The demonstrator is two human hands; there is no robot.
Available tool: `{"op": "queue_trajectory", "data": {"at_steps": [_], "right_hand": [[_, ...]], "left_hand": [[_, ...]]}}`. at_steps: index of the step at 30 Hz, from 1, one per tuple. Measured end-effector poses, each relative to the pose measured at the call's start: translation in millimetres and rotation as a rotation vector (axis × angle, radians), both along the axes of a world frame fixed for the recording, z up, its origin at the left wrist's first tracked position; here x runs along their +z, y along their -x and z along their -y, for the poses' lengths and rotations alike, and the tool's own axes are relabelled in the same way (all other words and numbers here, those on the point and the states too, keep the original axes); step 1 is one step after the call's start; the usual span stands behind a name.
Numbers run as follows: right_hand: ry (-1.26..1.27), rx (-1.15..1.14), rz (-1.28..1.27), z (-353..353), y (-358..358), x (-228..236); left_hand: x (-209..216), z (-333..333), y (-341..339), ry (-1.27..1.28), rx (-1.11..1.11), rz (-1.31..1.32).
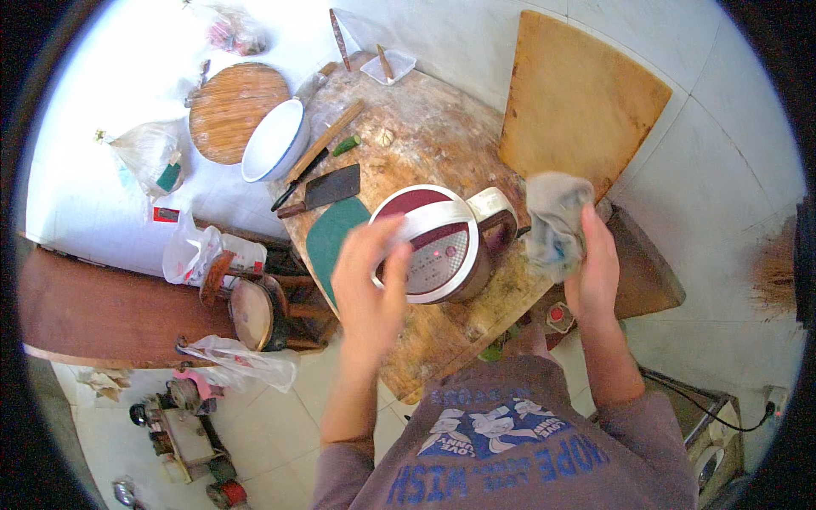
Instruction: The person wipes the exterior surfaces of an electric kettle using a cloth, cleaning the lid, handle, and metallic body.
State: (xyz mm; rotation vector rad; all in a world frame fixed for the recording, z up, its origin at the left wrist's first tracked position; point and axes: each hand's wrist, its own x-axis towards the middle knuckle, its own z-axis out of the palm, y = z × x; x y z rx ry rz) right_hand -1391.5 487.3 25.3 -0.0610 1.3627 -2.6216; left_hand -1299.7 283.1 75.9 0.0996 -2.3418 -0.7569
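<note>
A soymilk maker (433, 246) with a maroon and white lid stands on the worn wooden table. Its control panel shows a small red light, and its white and brown handle (497, 212) points right. My left hand (367, 274) is at the left rim of the lid, fingers apart and slightly blurred; whether it touches the rim I cannot tell. To the right of the handle, my right hand (595, 263) grips a crumpled grey cloth (557, 223), raised near the table's right edge. Left of the appliance lie a cleaver (331, 187) and a green mat (334, 238).
A rolling pin (327, 140), a cucumber piece (346, 145) and a white bowl (275, 142) are at the back left. A large board (582, 102) leans on the wall. Plastic bags and a stool (253, 314) stand left, with clutter on the floor.
</note>
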Motion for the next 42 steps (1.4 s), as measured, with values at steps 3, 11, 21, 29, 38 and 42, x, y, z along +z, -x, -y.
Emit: {"op": "queue_trajectory", "data": {"at_steps": [3,11,21,29,38,42], "right_hand": [[-0.444,0.166,-0.222,23,22,15],[-0.798,0.512,-1.029,77,58,9],[-1.013,0.338,-0.959,99,44,6],[-1.421,0.701,-1.13,145,81,36],[-0.591,0.593,-0.756,75,101,15],[-0.317,0.747,-0.575,62,90,17]], "left_hand": [[-5,25,26,-0.04,-0.034,0.113],[-6,22,44,-0.106,-0.073,0.332],[-16,17,48,0.087,0.09,0.333],[-18,18,49,0.134,0.09,0.276],[-18,19,48,0.142,0.109,0.315],[-17,18,49,0.135,0.105,0.312]]}}
